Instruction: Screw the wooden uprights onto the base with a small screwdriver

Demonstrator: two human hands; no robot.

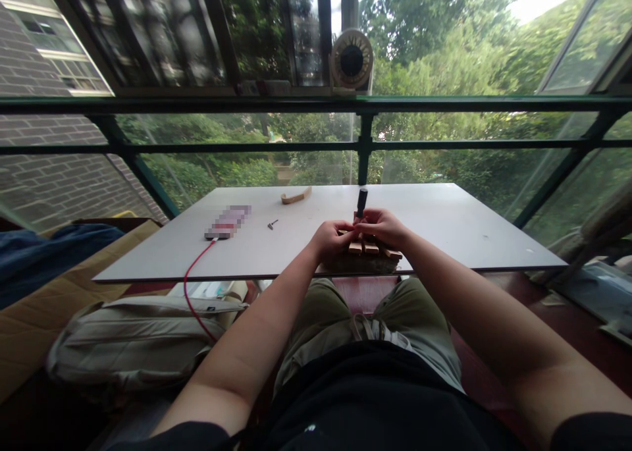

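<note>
At the near table edge my left hand and my right hand meet, fingertips pinched together over a small wooden piece with several short slats. It rests on a thick, dark, rough-looking block. Just beyond my fingers stands an upright black handle, like a screwdriver's; its lower end is hidden by my hands. Both hands are closed, and what lies between the fingertips is too small to make out. A few small metal screws or bits lie to the left on the table.
On the white table are a curved wooden piece and a blurred-out device with a red cable hanging over the front edge. A green railing runs behind. A pale bag and a cardboard box are at left.
</note>
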